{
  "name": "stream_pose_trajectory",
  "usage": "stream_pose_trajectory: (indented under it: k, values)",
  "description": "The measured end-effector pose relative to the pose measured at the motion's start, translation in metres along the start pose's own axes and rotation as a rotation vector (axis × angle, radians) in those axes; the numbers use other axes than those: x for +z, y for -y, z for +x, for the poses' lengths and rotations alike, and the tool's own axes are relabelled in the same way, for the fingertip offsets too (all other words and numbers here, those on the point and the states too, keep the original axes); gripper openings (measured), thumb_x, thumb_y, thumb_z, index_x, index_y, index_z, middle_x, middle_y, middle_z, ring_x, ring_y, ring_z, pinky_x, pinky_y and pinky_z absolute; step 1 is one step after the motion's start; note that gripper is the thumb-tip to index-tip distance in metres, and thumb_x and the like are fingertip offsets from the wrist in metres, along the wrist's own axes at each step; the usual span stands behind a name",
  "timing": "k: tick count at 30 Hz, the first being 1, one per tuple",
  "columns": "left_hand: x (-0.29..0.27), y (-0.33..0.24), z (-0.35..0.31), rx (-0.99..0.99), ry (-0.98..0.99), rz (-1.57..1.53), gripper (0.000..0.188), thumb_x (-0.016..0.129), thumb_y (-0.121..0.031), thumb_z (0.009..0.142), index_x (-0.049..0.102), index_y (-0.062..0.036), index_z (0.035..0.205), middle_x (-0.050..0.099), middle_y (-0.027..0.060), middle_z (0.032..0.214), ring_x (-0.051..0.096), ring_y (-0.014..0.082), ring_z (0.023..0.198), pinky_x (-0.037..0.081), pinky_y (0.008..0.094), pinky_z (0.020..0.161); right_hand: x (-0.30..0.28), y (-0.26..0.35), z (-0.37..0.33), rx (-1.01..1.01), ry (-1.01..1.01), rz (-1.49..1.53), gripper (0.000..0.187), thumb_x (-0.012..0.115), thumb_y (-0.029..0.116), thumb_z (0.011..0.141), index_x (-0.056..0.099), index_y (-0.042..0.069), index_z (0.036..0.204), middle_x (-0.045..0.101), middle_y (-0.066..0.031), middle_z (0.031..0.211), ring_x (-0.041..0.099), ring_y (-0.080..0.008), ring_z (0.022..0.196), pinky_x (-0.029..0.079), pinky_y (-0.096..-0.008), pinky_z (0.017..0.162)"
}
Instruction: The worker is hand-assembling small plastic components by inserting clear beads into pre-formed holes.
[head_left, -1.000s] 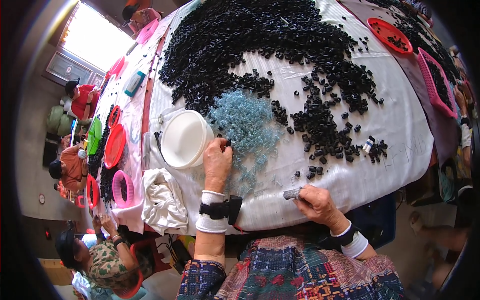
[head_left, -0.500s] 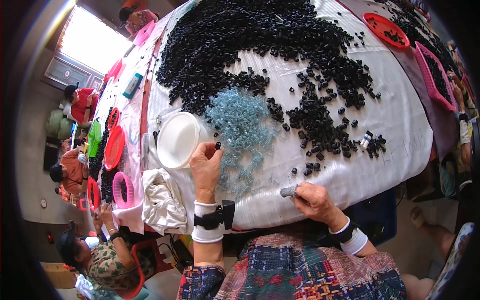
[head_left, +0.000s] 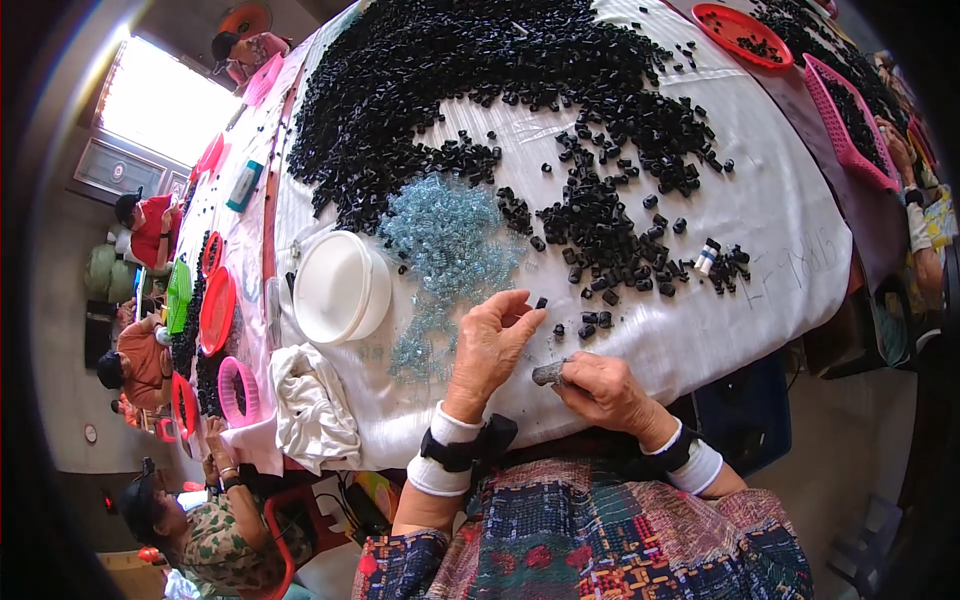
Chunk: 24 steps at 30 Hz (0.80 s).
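My left hand (head_left: 490, 348) pinches a small black cap (head_left: 541, 302) between thumb and forefinger, just above the cloth. Close beside it, my right hand (head_left: 605, 388) is closed round a short grey speckled cylinder (head_left: 548, 374), whose end sticks out to the left; the rest is hidden by the fingers. A few loose black caps (head_left: 597, 319) lie just beyond my hands. To the left of them spreads a pile of small clear bluish pieces (head_left: 440, 235). A large heap of black caps (head_left: 400, 90) covers the far part of the white-covered table (head_left: 770, 235).
A round white tub (head_left: 335, 285) stands at the left, with a crumpled white cloth (head_left: 315, 405) nearer me. A small white-and-blue tube (head_left: 707, 256) lies among caps at the right. Pink basket (head_left: 850, 130) and red tray (head_left: 742, 35) sit far right. Other people work along the left side.
My left hand has moved right with the black cap, from beside the white tub to next to my right hand. The right hand has shifted slightly left with the cylinder. The view has turned slightly.
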<state>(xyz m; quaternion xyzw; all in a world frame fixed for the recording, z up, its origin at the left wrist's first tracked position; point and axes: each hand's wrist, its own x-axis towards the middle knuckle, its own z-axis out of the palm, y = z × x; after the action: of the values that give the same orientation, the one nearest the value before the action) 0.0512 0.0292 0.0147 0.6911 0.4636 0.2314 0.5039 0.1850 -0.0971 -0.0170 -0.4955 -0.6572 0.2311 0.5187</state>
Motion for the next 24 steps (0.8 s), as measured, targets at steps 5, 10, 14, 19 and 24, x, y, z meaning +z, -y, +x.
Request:
stream_pose_trajectory:
  k: [5,10,14,19,24]
  values:
    - [-0.023,-0.002,-0.013,-0.016,-0.154,-0.086,0.027,0.066,-0.013,0.086,0.063,0.004,0.106,0.068,0.0091,0.091,0.062,0.0119,0.082,0.05,0.0237,0.073,-0.001,-0.001,-0.001,-0.002,0.005,0.002,0.015,0.065,-0.003,0.072,0.058,0.001,0.084,0.053,-0.0114,0.068,0.056,-0.0283,0.061,0.046,-0.0367,0.055]
    - [-0.079,0.028,-0.049,-0.002,-0.371,-0.009,0.021,0.066,-0.008,0.084,0.065,0.0028,0.102,0.067,0.0053,0.087,0.059,0.0088,0.075,0.048,0.0216,0.068,-0.001,-0.001,0.0,0.009,0.035,0.004,0.014,0.066,-0.003,0.072,0.058,0.0,0.083,0.053,-0.0116,0.069,0.055,-0.0283,0.061,0.045,-0.0367,0.055]
    - [-0.1,0.046,-0.072,-0.104,-0.457,0.027,0.02,0.068,-0.007,0.081,0.065,0.0029,0.098,0.064,0.0034,0.083,0.055,0.0074,0.07,0.046,0.0209,0.064,0.0,0.002,0.003,-0.004,-0.001,0.034,0.016,0.065,-0.005,0.071,0.058,-0.001,0.085,0.054,-0.0122,0.069,0.055,-0.0282,0.061,0.044,-0.0364,0.055]
    - [-0.1,0.066,-0.079,-0.104,-0.493,0.229,0.032,0.075,-0.01,0.071,0.065,0.001,0.099,0.059,0.0086,0.095,0.056,0.0133,0.068,0.048,0.0261,0.065,0.0,0.003,0.001,0.059,-0.002,0.022,0.016,0.065,-0.007,0.071,0.06,-0.002,0.085,0.054,-0.0114,0.07,0.052,-0.0253,0.058,0.043,-0.033,0.053]
    - [-0.089,0.054,-0.054,-0.082,-0.417,0.301,0.036,0.074,-0.006,0.07,0.065,0.0021,0.104,0.059,0.0096,0.1,0.058,0.013,0.07,0.049,0.0244,0.062,-0.004,0.012,0.0,0.104,-0.051,0.01,0.011,0.065,-0.005,0.074,0.06,-0.003,0.084,0.052,-0.0094,0.068,0.05,-0.018,0.054,0.04,-0.0293,0.048]
